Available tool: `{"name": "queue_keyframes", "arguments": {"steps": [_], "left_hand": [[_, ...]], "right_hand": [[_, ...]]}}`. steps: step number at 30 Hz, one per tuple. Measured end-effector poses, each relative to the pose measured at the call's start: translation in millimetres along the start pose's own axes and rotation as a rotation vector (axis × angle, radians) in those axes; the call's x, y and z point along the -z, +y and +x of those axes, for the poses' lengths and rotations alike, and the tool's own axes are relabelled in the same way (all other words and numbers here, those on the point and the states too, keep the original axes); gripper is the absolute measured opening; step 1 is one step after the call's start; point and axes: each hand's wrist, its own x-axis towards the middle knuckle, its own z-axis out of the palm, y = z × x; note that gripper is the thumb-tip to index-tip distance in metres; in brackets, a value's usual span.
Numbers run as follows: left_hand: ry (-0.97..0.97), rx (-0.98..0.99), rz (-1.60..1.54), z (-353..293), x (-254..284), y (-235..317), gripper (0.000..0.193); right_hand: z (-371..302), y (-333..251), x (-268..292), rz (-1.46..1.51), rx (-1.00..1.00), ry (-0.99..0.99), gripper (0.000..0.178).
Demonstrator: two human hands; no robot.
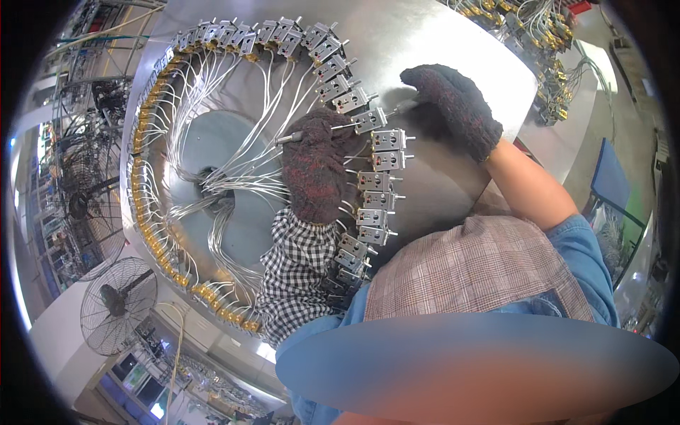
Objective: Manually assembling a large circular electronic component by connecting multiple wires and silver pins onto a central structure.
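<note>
"Silver metal box-shaped block (370, 121), right of centre on the shiny steel tabletop (404, 39): how far is the work?"

"Similar silver blocks (388, 139) curve along the top and right; at left, mostly brass-coloured small pieces (146, 111) with thin white wires (256, 178) show. What remains cannot be told."

"And the holding?"

"Dark-gloved left hand (319, 170) grips a slim grey rod (291, 137); dark-gloved right hand (457, 110) meets another grey rod (401, 108), its grip hidden."
</note>
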Motion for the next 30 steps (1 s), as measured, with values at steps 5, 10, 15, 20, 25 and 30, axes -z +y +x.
{"name": "queue_keyframes", "arguments": {"steps": [5,10,15,20,25,30], "left_hand": [[0.015,0.029,-0.054,1,5,0,0.015],[-0.012,-0.013,-0.066,1,4,-3,0.017],[-0.012,0.019,-0.049,-1,3,1,0.018],[0.038,0.037,-0.003,0,-1,1,0.017],[0.019,-0.024,-0.003,-3,-1,0,0.019],[0.044,-0.029,0.104,-3,-1,-2,0.019]], "right_hand": [[1,-10,-1,0.156,-0.071,-0.007,0.031],[0,-27,1,0.488,-0.451,-0.005,0.032],[-1,-9,7,0.285,-0.332,-0.072,0.032],[1,-27,3,0.675,-0.489,0.024,0.045],[-2,-20,-2,0.262,-0.407,-0.019,0.057],[-3,3,-1,-0.077,0.150,0.004,0.055]]}}
